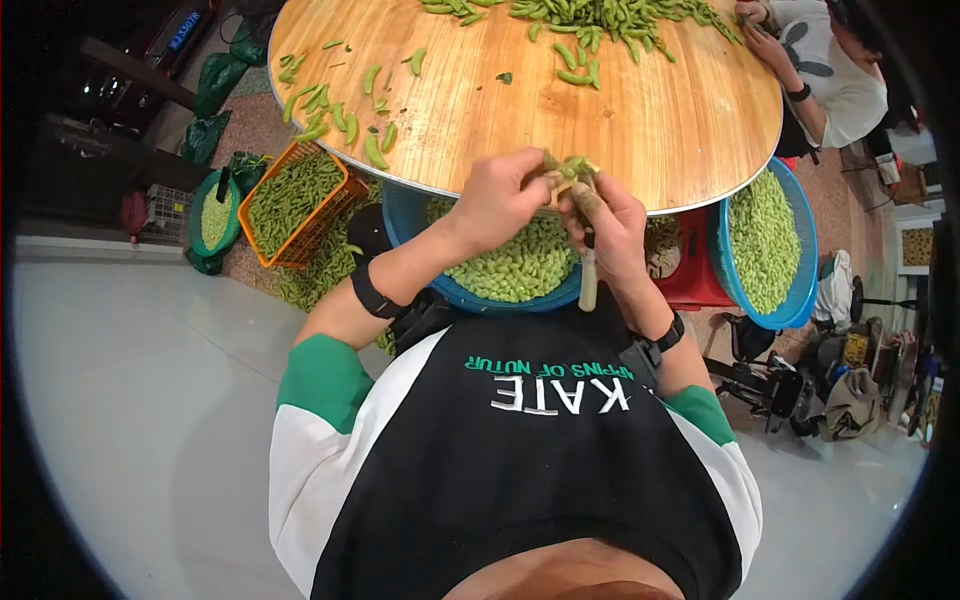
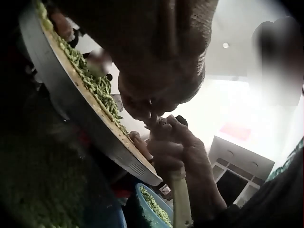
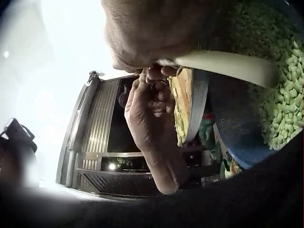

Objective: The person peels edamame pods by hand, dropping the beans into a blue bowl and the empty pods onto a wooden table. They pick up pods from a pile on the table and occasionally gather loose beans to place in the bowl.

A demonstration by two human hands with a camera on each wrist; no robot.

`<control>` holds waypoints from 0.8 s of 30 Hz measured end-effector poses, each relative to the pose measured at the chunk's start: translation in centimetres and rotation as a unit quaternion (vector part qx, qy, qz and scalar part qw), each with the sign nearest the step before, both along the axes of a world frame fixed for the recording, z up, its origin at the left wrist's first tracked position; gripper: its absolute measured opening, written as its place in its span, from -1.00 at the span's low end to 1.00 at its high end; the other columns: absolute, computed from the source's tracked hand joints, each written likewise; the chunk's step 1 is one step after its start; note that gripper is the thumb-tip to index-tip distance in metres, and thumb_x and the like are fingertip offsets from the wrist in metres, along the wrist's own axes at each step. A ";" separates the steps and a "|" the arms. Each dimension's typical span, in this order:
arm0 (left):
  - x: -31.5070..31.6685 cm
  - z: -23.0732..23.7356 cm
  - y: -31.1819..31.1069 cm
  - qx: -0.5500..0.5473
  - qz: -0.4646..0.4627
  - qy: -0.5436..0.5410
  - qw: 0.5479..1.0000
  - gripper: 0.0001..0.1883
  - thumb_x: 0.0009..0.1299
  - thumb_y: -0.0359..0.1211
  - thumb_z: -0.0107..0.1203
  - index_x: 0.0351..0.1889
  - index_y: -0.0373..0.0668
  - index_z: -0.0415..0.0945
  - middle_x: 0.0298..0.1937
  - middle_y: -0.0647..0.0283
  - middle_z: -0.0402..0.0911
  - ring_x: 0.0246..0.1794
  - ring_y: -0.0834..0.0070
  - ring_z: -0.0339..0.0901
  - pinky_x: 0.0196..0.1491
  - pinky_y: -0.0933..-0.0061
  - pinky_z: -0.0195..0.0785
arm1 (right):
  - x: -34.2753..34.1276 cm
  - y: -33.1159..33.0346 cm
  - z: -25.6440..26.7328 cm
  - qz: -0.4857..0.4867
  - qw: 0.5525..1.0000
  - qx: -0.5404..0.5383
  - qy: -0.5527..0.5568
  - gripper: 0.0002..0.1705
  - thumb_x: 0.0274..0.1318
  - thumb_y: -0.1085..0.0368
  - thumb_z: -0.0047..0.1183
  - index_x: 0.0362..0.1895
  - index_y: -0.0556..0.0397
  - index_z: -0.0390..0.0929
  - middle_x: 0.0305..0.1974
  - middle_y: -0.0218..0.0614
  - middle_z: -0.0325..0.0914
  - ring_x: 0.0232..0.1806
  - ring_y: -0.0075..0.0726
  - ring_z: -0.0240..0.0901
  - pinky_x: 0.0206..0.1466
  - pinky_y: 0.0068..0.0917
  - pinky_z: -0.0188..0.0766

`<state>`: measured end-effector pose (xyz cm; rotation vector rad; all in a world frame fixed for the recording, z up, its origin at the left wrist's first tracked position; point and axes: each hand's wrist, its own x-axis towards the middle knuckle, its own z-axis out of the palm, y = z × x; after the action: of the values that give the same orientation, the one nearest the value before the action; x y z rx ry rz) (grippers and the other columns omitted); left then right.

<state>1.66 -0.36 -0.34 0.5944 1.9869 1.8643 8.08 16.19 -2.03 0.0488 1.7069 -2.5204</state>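
Pale-handled tool (image 1: 588, 283) in grip of right hand (image 1: 614, 225), at near rim of bench (image 1: 470, 110); handle square to rim, butt pointing away from it. Green pod (image 1: 576, 167) above rim, pinched by left hand (image 1: 500, 200); axis unclear. Below rim: blue basin (image 1: 400, 212), shelled beans (image 1: 515, 265). Bench's left: orange crate (image 1: 318, 225), whole pods (image 1: 290, 200). Bench's right: second blue basin (image 1: 790, 314), more beans (image 1: 765, 240).

Free tabletop (image 1: 640, 130) past the fingers (image 1: 535, 190), pod heap (image 1: 603, 14) beyond, blue basin (image 1: 402, 212) below

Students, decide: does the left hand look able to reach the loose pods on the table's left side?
Probably yes: mostly bare tabletop lies between the left hand and the loose pods, though it seems busy with another pod.
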 end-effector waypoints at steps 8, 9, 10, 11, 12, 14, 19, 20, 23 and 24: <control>1.7 -0.2 -0.1 -0.106 0.041 0.308 0.945 -0.91 0.26 -0.48 0.07 -0.42 -0.33 0.44 -0.61 0.04 0.40 -0.63 0.25 0.42 -0.53 0.34 0.25 | -0.5 -0.4 0.1 -0.129 0.916 0.338 0.175 -0.70 0.10 0.46 0.06 -0.04 0.16 0.44 -0.40 -0.28 0.48 -0.47 -0.45 0.42 -0.42 -0.55 0.34; 1.9 -0.1 -0.2 -0.113 0.038 0.308 0.944 -0.90 0.24 -0.47 0.08 -0.43 -0.32 0.43 -0.59 -0.01 0.39 -0.61 0.15 0.42 -0.53 0.30 0.25 | -0.6 -0.4 -0.3 -0.150 0.849 0.426 0.274 -0.70 0.05 0.47 0.07 -0.07 0.16 0.44 -0.40 -0.21 0.47 -0.47 -0.34 0.43 -0.41 -0.48 0.35; 2.1 -0.1 -0.1 -0.113 0.037 0.307 0.944 -0.90 0.24 -0.47 0.08 -0.43 -0.32 0.43 -0.59 -0.01 0.39 -0.61 0.15 0.42 -0.53 0.30 0.25 | -0.6 -0.4 -0.4 -0.150 0.850 0.426 0.273 -0.70 0.05 0.47 0.07 -0.07 0.16 0.44 -0.40 -0.21 0.47 -0.47 -0.34 0.43 -0.41 -0.48 0.35; 2.4 -0.2 -0.1 -0.108 0.037 0.294 0.949 -0.90 0.24 -0.45 0.07 -0.43 -0.31 0.42 -0.59 -0.02 0.39 -0.60 0.12 0.43 -0.52 0.28 0.25 | -0.6 -0.3 -0.6 -0.147 0.846 0.430 0.281 -0.72 0.00 0.49 0.08 -0.13 0.16 0.44 -0.42 -0.14 0.45 -0.46 -0.18 0.44 -0.41 -0.40 0.36; 2.7 -0.3 0.0 -0.104 0.038 0.280 0.954 -0.89 0.23 -0.43 0.06 -0.43 -0.29 0.41 -0.59 -0.03 0.39 -0.59 0.09 0.44 -0.51 0.25 0.26 | -0.6 -0.3 -0.7 -0.143 0.842 0.433 0.288 -0.73 -0.06 0.50 0.09 -0.19 0.16 0.44 -0.44 -0.06 0.43 -0.46 -0.02 0.45 -0.40 -0.31 0.37; 3.4 -1.0 -0.2 -0.120 0.043 0.263 0.956 -0.90 0.22 -0.43 0.04 -0.42 -0.29 0.40 -0.58 -0.04 0.40 -0.57 0.07 0.45 -0.50 0.24 0.27 | -0.3 -0.2 -1.9 -0.129 0.828 0.472 0.274 -0.76 -0.09 0.50 0.08 -0.24 0.16 0.43 -0.44 -0.03 0.42 -0.44 0.06 0.44 -0.41 -0.26 0.37; 4.3 -2.0 -0.5 -0.114 0.054 0.145 0.981 -0.88 0.14 -0.48 -0.05 -0.39 -0.34 0.39 -0.52 -0.17 0.44 -0.43 -0.13 0.46 -0.41 0.07 0.31 | 0.2 -0.7 -2.1 -0.098 0.815 0.509 0.260 -0.78 -0.13 0.50 0.07 -0.32 0.16 0.36 -0.47 0.03 0.37 -0.43 0.19 0.40 -0.42 -0.12 0.33; 4.5 -2.4 -0.5 -0.116 0.061 0.149 0.980 -0.88 0.14 -0.48 -0.05 -0.39 -0.34 0.39 -0.52 -0.17 0.44 -0.43 -0.13 0.46 -0.41 0.07 0.31 | 0.2 -0.7 -2.1 -0.095 0.815 0.506 0.267 -0.78 -0.13 0.50 0.07 -0.32 0.16 0.36 -0.47 0.03 0.37 -0.43 0.19 0.40 -0.42 -0.12 0.33; 4.6 -5.0 -1.1 -0.120 0.027 0.136 0.983 -0.80 0.13 -0.53 -0.06 -0.27 -0.36 0.42 -0.44 -0.06 0.52 -0.43 0.06 0.52 -0.34 0.29 0.36 | 0.6 -0.7 -2.3 -0.056 0.795 0.523 0.304 -0.74 -0.17 0.52 0.07 -0.31 0.18 0.33 -0.45 0.01 0.33 -0.40 0.19 0.38 -0.40 -0.12 0.34; 4.6 -5.1 -1.5 -0.119 0.027 0.138 0.983 -0.80 0.13 -0.53 -0.06 -0.27 -0.36 0.42 -0.44 -0.06 0.52 -0.43 0.06 0.52 -0.34 0.29 0.36 | 0.8 -0.6 -2.2 -0.057 0.794 0.523 0.305 -0.74 -0.17 0.52 0.07 -0.31 0.18 0.33 -0.45 0.01 0.33 -0.40 0.19 0.38 -0.40 -0.12 0.34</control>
<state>6.21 -1.89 -5.41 0.7681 2.3822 1.6091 8.84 15.56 -4.19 -0.6530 3.1917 -1.3291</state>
